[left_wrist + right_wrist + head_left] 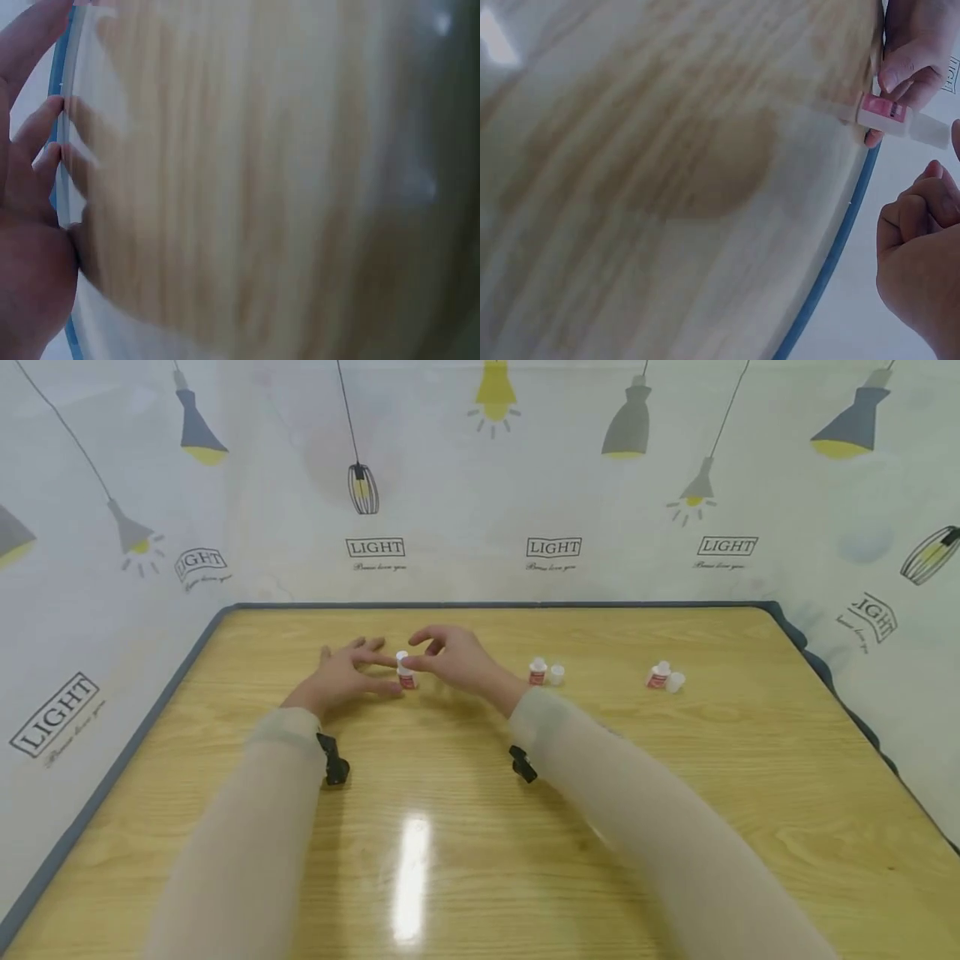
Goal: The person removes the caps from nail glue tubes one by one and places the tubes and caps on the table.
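A small white bottle with a red label [407,680] stands on the table with a white cap [402,657] on top. My left hand [341,677] holds it low down, thumb and index finger on either side. From the right, my right hand [457,660] reaches to the cap; its thumb is at the cap and its index finger is raised apart from it. The right wrist view shows the same bottle [885,110] and my curled right fingers [915,214] beside the cap. In the left wrist view, only part of my left hand [34,277] shows; the bottle is out of sight.
To the right stand two similar bottles, one in the middle [537,672] and one farther right [659,676]. Each has a loose white cap beside it, the nearer cap [557,674] and the farther cap [675,682]. A blue edge [487,605] borders the wooden table [480,827] before a printed wall covering.
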{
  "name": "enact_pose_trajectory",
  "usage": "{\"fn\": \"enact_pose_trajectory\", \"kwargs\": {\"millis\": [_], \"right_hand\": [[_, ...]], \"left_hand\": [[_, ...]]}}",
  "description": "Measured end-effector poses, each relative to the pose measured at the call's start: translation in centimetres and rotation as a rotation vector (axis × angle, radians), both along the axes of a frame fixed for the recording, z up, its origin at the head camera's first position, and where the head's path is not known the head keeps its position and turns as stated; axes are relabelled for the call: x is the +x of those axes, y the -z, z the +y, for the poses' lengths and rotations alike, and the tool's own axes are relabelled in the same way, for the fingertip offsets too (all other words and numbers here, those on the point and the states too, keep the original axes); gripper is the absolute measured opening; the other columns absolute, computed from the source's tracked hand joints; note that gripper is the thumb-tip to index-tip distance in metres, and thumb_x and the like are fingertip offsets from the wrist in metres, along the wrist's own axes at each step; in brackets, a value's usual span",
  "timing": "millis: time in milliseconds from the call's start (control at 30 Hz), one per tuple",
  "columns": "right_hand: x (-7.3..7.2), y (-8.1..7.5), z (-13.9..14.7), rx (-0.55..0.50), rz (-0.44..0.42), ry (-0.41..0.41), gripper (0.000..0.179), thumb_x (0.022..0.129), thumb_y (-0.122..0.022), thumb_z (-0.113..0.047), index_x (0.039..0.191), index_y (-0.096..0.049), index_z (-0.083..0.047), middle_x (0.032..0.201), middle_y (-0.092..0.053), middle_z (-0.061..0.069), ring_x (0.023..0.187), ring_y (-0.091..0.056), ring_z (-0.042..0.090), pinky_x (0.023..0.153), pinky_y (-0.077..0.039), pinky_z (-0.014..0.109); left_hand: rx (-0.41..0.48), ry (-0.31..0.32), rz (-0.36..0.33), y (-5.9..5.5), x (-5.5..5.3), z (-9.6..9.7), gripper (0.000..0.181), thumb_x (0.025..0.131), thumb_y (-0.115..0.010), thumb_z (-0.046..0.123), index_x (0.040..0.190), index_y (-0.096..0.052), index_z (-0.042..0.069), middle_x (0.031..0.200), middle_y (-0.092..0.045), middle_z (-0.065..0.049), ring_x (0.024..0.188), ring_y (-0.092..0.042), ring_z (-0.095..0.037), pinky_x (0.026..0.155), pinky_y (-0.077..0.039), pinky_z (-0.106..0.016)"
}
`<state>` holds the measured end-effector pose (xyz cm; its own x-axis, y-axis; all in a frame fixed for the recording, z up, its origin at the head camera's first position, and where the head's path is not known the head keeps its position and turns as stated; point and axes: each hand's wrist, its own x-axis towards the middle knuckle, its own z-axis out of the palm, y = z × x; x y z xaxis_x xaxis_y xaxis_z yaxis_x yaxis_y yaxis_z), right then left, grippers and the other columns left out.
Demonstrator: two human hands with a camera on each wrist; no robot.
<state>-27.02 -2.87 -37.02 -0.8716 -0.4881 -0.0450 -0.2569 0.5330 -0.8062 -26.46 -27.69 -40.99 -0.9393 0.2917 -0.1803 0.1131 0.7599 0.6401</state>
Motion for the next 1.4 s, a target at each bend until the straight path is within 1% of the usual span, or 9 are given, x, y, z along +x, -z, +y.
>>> {"fn": "enact_pose_trajectory", "kwargs": {"millis": [133,267,400,533,833,967,1133,1267,1400], "right_hand": [[-0.2,1.0,-0.6,-0.027,-0.012,-0.003,0.043,0.099,-0.078,-0.037,0.135,-0.07,-0.015,0.108,-0.072,0.009,0.089,-0.063,0.017,0.071,-0.051,0.023],[-0.5,1.7,-0.9,-0.036,-0.016,-0.004,0.038,0.099,-0.078,-0.037,0.131,-0.073,-0.017,0.106,-0.071,0.008,0.088,-0.062,0.017,0.071,-0.05,0.024],[-0.7,1.9,-0.9,-0.046,-0.024,0.022,0.034,0.099,-0.078,-0.035,0.128,-0.075,-0.018,0.108,-0.07,0.007,0.089,-0.06,0.016,0.07,-0.049,0.024],[-0.6,1.6,-0.8,-0.063,-0.021,0.024,0.03,0.099,-0.079,-0.032,0.125,-0.076,-0.017,0.106,-0.07,0.007,0.079,-0.056,0.014,0.062,-0.045,0.023],[-0.5,1.6,-0.9,-0.057,0.057,0.027,0.026,0.101,-0.076,-0.03,0.122,-0.077,-0.015,0.103,-0.068,0.005,0.072,-0.051,0.012,0.058,-0.04,0.021],[-0.5,1.6,-0.8,-0.017,0.122,0.001,0.027,0.102,-0.074,-0.03,0.124,-0.078,-0.015,0.089,-0.065,0.003,0.065,-0.047,0.011,0.057,-0.037,0.022],[-0.6,1.4,-0.9,0.057,0.209,-0.037,0.03,0.103,-0.074,-0.034,0.126,-0.079,-0.017,0.069,-0.05,-0.001,0.061,-0.04,0.011,0.057,-0.032,0.023],[-0.6,1.2,-1.0,0.078,0.235,-0.047,0.029,0.102,-0.074,-0.038,0.123,-0.079,-0.019,0.064,-0.042,-0.003,0.06,-0.035,0.012,0.056,-0.029,0.024],[-0.5,1.1,-1.0,0.065,0.227,-0.037,0.027,0.102,-0.074,-0.039,0.12,-0.081,-0.02,0.064,-0.042,-0.004,0.061,-0.036,0.011,0.057,-0.029,0.024]], "left_hand": [[-0.055,-0.015,0.027,0.3,0.1,0.4,0.068,0.087,-0.081,0.061,0.141,-0.071,0.021,0.18,-0.02,-0.008,0.169,0.001,-0.04,0.124,0.026,-0.072],[-0.114,-0.02,0.056,0.4,0.3,0.8,0.063,0.087,-0.077,0.069,0.134,-0.076,0.027,0.18,-0.019,-0.005,0.169,0.0,-0.04,0.123,0.024,-0.075],[-0.132,-0.025,0.067,0.7,0.1,1.2,0.062,0.085,-0.072,0.078,0.129,-0.078,0.033,0.18,-0.019,-0.001,0.169,0.001,-0.038,0.123,0.024,-0.075],[-0.141,-0.039,0.065,0.7,0.1,1.5,0.065,0.085,-0.071,0.08,0.131,-0.077,0.034,0.18,-0.019,0.0,0.169,0.001,-0.037,0.124,0.025,-0.073],[-0.173,-0.044,0.075,0.6,0.1,1.7,0.066,0.087,-0.07,0.078,0.137,-0.073,0.035,0.18,-0.021,0.0,0.169,0.0,-0.036,0.125,0.021,-0.074],[-0.186,-0.038,0.083,0.6,0.1,1.7,0.067,0.087,-0.07,0.078,0.138,-0.073,0.034,0.18,-0.022,0.003,0.169,-0.001,-0.035,0.126,0.02,-0.074],[-0.181,-0.037,0.092,0.7,0.1,1.6,0.068,0.086,-0.069,0.079,0.139,-0.072,0.035,0.179,-0.023,0.004,0.169,-0.002,-0.035,0.126,0.02,-0.073],[-0.161,-0.038,0.101,0.9,0.1,1.4,0.068,0.086,-0.07,0.078,0.138,-0.072,0.035,0.178,-0.026,0.003,0.169,-0.003,-0.035,0.128,0.019,-0.07],[-0.14,-0.034,0.097,1.0,0.2,1.3,0.065,0.087,-0.072,0.075,0.137,-0.073,0.034,0.178,-0.027,0.003,0.17,-0.002,-0.035,0.131,0.018,-0.066]]}}
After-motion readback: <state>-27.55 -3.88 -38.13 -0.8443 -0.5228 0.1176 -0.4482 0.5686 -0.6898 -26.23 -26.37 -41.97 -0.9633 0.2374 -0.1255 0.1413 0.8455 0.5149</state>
